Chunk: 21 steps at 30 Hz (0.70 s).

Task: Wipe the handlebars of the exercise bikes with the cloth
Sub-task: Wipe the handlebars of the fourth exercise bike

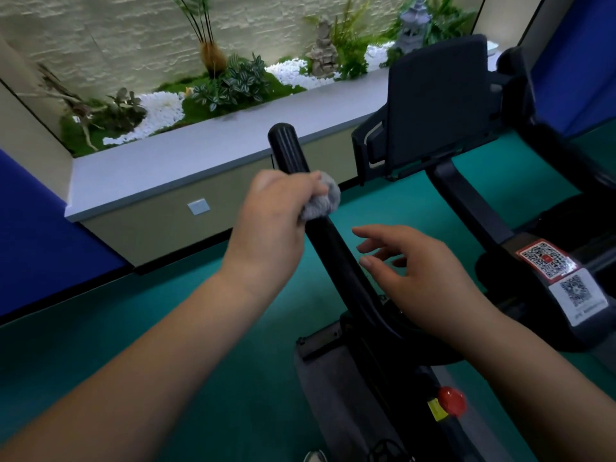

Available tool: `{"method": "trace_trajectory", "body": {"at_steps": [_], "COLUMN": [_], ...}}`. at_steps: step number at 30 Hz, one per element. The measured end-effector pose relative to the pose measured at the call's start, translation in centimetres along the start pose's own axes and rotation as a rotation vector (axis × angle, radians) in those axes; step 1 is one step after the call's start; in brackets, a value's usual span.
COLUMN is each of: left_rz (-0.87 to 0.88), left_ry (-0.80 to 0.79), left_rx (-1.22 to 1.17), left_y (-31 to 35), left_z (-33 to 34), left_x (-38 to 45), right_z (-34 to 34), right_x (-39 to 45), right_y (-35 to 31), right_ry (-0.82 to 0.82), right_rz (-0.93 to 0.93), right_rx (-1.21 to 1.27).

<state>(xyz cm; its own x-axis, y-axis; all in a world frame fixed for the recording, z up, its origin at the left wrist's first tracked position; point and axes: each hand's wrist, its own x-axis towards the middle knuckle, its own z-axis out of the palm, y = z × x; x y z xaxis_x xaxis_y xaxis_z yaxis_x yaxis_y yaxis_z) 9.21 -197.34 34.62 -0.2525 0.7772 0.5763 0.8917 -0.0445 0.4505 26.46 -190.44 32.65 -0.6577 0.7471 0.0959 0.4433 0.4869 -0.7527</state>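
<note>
Head view: left hand [270, 215] grasps cloth [321, 200] round handlebar [320, 228]; right hand [410, 271] beside it hangs released; loosened wrap could slip off

The handlebar [336, 258] is hidden where the grey cloth [325, 200] is wrapped round it, and most of the cloth is covered by the left hand [270, 215]. The QR stickers [560, 278] are too blurred to be read. The stone lantern [413, 25] is cut off by the top edge.
</note>
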Motion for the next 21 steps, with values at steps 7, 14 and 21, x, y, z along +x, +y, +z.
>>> {"method": "trace_trajectory", "body": {"at_steps": [7,14,21], "left_rz": [-0.143,-0.177,-0.194], "left_ry": [-0.113,-0.105,-0.078], "left_rx": [-0.015,-0.129,-0.132], "left_y": [1.7,5.8,9.3], "left_z": [0.2,0.8,1.4], "left_x": [-3.5,-8.0,-10.3], "right_z": [-0.7,-2.0,-3.9], "right_x": [-0.8,-1.4,-2.6], "right_y": [0.5,1.2,1.9], "right_ry": [0.011,-0.018,-0.022], "right_rz": [-0.005,-0.048,-0.086], "right_rx": [0.001,-0.026,-0.010]}}
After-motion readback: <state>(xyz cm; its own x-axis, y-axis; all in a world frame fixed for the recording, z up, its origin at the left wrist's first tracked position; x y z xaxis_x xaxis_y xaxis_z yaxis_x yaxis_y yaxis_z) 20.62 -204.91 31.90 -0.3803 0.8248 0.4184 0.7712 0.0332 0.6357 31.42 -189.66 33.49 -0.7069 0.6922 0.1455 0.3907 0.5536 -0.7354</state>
